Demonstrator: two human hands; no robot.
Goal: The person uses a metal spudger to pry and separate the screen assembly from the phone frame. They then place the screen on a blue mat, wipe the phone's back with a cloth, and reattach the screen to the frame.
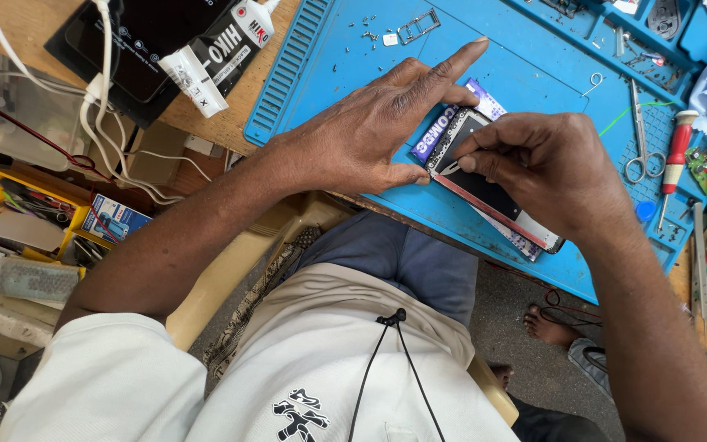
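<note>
My left hand (378, 135) lies flat across the far end of the smartphone (484, 184), index finger stretched out, thumb pressing its edge. My right hand (546, 168) is pinched shut on a small pick (450, 167) at the phone's frame. The phone rests on the blue work mat (353, 74), scissors (640, 135) and a red screwdriver (675, 155) lying to the right.

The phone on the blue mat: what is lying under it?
Under the phone a purple and white packet sticks out, resting on the blue mat. The left hand and right hand hide the rest.
</note>
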